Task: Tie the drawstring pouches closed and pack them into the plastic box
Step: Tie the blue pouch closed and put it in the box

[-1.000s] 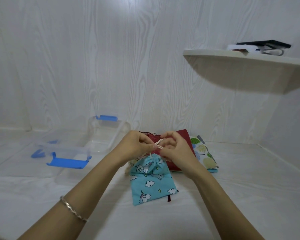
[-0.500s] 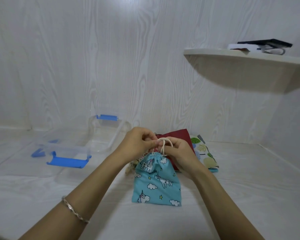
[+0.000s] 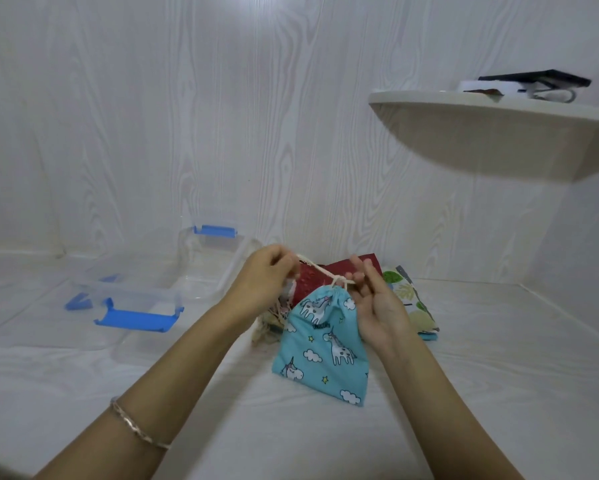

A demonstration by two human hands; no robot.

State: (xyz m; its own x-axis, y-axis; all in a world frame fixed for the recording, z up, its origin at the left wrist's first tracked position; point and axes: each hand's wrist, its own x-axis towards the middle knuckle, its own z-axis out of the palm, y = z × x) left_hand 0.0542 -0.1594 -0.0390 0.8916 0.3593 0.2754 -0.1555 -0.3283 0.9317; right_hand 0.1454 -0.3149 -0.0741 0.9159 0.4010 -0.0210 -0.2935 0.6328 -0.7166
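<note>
A light-blue unicorn-print pouch [image 3: 322, 344] lies on the white surface, its neck gathered shut and raised toward my hands. Its cream drawstring [image 3: 320, 270] runs taut between both hands above the neck. My left hand [image 3: 266, 275] grips one cord end, drawn up and to the left. My right hand [image 3: 377, 303] pinches the other end at its fingertips beside the neck, with the other fingers spread. The clear plastic box [image 3: 218, 268] with blue clips stands open to the left of my hands.
A dark red pouch [image 3: 339, 273], a leaf-print pouch [image 3: 410, 301] and a pale pouch [image 3: 268, 327] lie behind the blue one. The box lid [image 3: 135, 301] with blue clips lies at the left. A wall shelf [image 3: 498, 109] with dark items juts out at the upper right.
My hands have moved apart from a close huddle over the pouch's neck. The left hand pulled the cord up and left, so the loop seen before is now drawn tight.
</note>
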